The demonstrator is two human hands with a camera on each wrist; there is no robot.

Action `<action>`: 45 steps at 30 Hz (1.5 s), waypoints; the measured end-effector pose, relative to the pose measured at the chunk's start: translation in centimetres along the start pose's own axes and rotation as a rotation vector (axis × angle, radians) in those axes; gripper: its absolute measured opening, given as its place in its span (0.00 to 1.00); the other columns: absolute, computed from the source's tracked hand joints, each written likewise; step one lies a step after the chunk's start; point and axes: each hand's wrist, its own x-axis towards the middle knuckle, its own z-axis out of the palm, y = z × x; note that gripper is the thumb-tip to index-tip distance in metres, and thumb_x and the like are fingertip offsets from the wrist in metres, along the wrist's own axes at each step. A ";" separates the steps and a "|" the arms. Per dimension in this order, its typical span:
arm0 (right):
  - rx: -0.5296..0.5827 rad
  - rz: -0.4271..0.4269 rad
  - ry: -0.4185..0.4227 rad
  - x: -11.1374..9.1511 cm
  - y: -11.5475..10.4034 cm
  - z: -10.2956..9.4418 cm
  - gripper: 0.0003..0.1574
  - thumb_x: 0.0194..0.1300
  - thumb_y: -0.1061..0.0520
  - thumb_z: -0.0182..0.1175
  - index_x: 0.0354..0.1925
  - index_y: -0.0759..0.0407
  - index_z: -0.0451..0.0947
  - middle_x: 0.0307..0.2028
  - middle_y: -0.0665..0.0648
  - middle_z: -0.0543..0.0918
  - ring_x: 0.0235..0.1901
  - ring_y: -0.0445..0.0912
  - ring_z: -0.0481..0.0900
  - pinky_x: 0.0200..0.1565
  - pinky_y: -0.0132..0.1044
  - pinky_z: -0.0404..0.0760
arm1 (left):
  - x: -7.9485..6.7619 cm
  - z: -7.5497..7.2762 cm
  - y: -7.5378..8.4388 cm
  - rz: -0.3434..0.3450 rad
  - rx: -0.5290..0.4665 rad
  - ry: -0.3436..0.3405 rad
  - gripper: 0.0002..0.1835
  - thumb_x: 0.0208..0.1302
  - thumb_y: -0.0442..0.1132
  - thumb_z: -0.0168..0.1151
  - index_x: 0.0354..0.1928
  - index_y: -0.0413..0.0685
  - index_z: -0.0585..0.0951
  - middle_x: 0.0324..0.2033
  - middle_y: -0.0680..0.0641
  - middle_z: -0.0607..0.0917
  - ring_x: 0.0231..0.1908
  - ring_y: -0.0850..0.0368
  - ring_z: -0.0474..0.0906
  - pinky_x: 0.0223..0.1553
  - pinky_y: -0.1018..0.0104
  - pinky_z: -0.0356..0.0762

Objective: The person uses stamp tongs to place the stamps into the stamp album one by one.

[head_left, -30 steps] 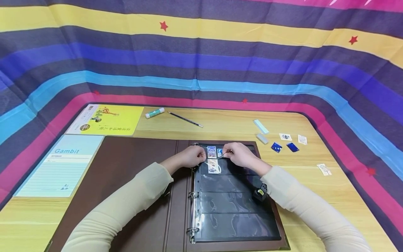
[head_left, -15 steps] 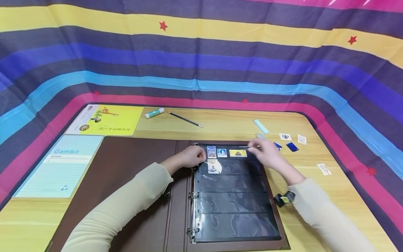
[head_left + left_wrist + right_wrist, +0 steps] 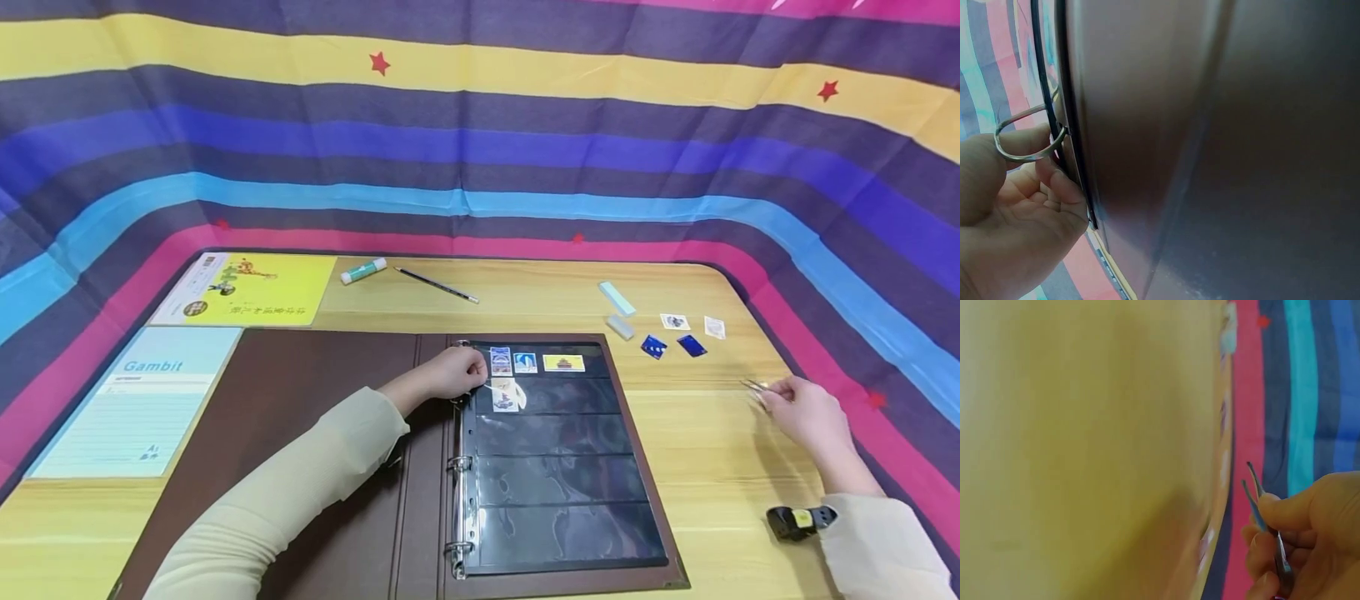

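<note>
My left hand (image 3: 456,372) pinches the clear pocket film at the inner top of a black stamp-album page (image 3: 555,479). Fingertips lie close to a metal ring (image 3: 1029,153) in the left wrist view. Three stamps show in the top row: a purple one (image 3: 500,361), a blue one (image 3: 525,362) and a yellow one (image 3: 564,363). Below them a pale stamp (image 3: 504,396) sits under a curling film edge. Over the table at the right, my right hand (image 3: 810,421) holds tweezers (image 3: 1260,509), whose tips stand apart with nothing between them.
The brown binder (image 3: 330,467) lies open. Right of it are two pale stamps (image 3: 674,322), two blue ones (image 3: 692,346), a grey block (image 3: 620,327) and a light-blue strip (image 3: 617,298). Behind are a glue stick (image 3: 363,271), pencil (image 3: 437,285), yellow book (image 3: 277,292) and notebook (image 3: 142,400).
My right hand has moved from the top row of the page out to the right with the tweezers, now covering where a loose stamp lay. The left hand has stayed at the page.
</note>
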 end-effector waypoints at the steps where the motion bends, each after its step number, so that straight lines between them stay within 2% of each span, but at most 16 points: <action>1: -0.012 0.022 -0.015 -0.2 0.5 -0.1 0.19 0.56 0.49 0.48 0.31 0.66 0.69 0.23 0.61 0.73 0.23 0.54 0.69 0.23 0.44 0.62 | 0.0 0.0 0.0 0.004 0.001 0.002 0.07 0.51 0.29 0.45 0.21 0.46 0.71 0.15 0.53 0.68 0.18 0.62 0.64 0.29 0.69 0.64; 4: -0.040 0.062 -0.055 -0.7 1.4 -0.3 0.19 0.55 0.48 0.49 0.30 0.66 0.69 0.20 0.58 0.72 0.21 0.53 0.68 0.22 0.44 0.61 | -0.1 -0.1 0.1 0.009 -0.002 0.000 0.07 0.51 0.29 0.45 0.21 0.46 0.70 0.14 0.53 0.68 0.18 0.62 0.64 0.28 0.69 0.64; 9: -0.058 0.053 -0.114 -0.6 1.8 -0.2 0.20 0.54 0.47 0.49 0.26 0.65 0.70 0.18 0.55 0.70 0.20 0.50 0.66 0.20 0.41 0.60 | -0.3 -0.2 0.2 0.011 0.005 0.004 0.07 0.51 0.29 0.45 0.21 0.46 0.70 0.14 0.53 0.67 0.18 0.61 0.64 0.29 0.69 0.63; 13: -0.055 -0.006 -0.122 0.1 0.9 0.3 0.17 0.54 0.49 0.49 0.24 0.63 0.69 0.13 0.51 0.69 0.16 0.46 0.65 0.18 0.36 0.60 | -0.3 -0.2 0.2 0.012 -0.003 0.000 0.07 0.52 0.29 0.45 0.21 0.45 0.70 0.15 0.52 0.68 0.18 0.61 0.64 0.29 0.69 0.63; 18: -0.009 -0.082 -0.168 1.2 -0.9 0.6 0.15 0.56 0.52 0.48 0.26 0.64 0.69 0.10 0.50 0.70 0.13 0.43 0.65 0.19 0.35 0.61 | -0.2 -0.1 0.2 0.007 -0.016 -0.010 0.08 0.52 0.29 0.44 0.21 0.45 0.70 0.15 0.52 0.68 0.18 0.61 0.64 0.28 0.69 0.63; 22: -0.006 -0.113 -0.132 2.3 -1.6 0.1 0.15 0.55 0.53 0.50 0.30 0.65 0.70 0.18 0.55 0.74 0.19 0.47 0.69 0.22 0.38 0.63 | -0.1 -0.1 0.1 0.009 -0.010 -0.008 0.08 0.51 0.28 0.43 0.20 0.46 0.70 0.15 0.52 0.68 0.18 0.61 0.64 0.27 0.69 0.63; 26: -0.049 -0.118 -0.081 3.5 -1.1 -0.4 0.13 0.53 0.54 0.52 0.32 0.62 0.72 0.26 0.58 0.75 0.27 0.53 0.70 0.23 0.42 0.63 | 0.0 0.0 0.0 -0.006 -0.012 -0.009 0.08 0.50 0.28 0.43 0.20 0.46 0.70 0.15 0.52 0.68 0.17 0.61 0.64 0.27 0.70 0.63; 33: -0.064 -0.105 -0.165 5.0 0.2 -0.5 0.12 0.54 0.53 0.51 0.35 0.60 0.70 0.33 0.63 0.73 0.31 0.56 0.69 0.22 0.41 0.63 | -0.1 0.0 0.0 -0.005 -0.008 -0.008 0.08 0.51 0.29 0.44 0.20 0.46 0.70 0.14 0.53 0.67 0.17 0.62 0.63 0.27 0.70 0.63; 37: -0.072 -0.136 -0.180 5.4 0.5 -0.2 0.10 0.53 0.54 0.52 0.33 0.59 0.70 0.31 0.62 0.73 0.30 0.55 0.69 0.22 0.41 0.63 | -0.1 0.0 0.0 -0.007 -0.011 -0.009 0.08 0.51 0.29 0.44 0.20 0.46 0.69 0.14 0.53 0.67 0.17 0.62 0.63 0.27 0.70 0.63; 42: -0.107 -0.163 -0.122 5.7 0.2 0.0 0.04 0.51 0.57 0.52 0.28 0.56 0.71 0.24 0.55 0.72 0.24 0.50 0.67 0.18 0.38 0.60 | -0.1 0.0 0.0 -0.003 -0.011 -0.008 0.08 0.52 0.29 0.44 0.20 0.46 0.69 0.14 0.53 0.67 0.17 0.62 0.63 0.27 0.70 0.63; 45: -0.125 -0.157 -0.096 5.7 0.0 -0.1 0.03 0.51 0.58 0.51 0.26 0.55 0.71 0.23 0.53 0.71 0.24 0.50 0.66 0.17 0.39 0.59 | -0.1 0.0 0.0 0.004 -0.007 -0.006 0.08 0.52 0.29 0.44 0.20 0.46 0.69 0.14 0.53 0.67 0.17 0.62 0.62 0.28 0.70 0.63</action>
